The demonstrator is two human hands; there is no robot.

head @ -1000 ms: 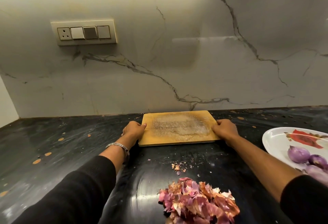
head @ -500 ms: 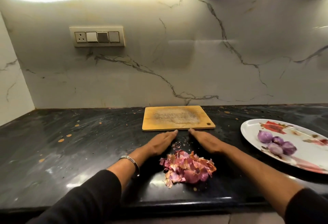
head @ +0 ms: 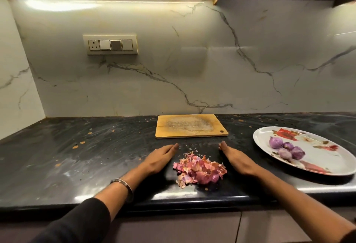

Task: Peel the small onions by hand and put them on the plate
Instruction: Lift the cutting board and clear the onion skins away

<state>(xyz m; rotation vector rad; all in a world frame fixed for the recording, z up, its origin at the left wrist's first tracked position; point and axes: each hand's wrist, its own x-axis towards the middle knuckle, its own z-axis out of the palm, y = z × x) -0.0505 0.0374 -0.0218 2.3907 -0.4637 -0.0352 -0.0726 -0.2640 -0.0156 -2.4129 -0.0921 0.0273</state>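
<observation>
Both my hands were flat and open on the counter, left hand and right hand flanking the peels. Four peeled onions sat on the plate. They looked slick, firm and light, so I'd pinch each round the middle.

I see my left hand and right hand lying flat, fingers straight, on the dark counter, one on each side of a heap of pink onion skins. Neither hand holds anything. Beyond the heap a wooden cutting board lies near the marble wall. To the right, four peeled purple onions sit together on a white flowered plate. A bracelet circles my left wrist.
</observation>
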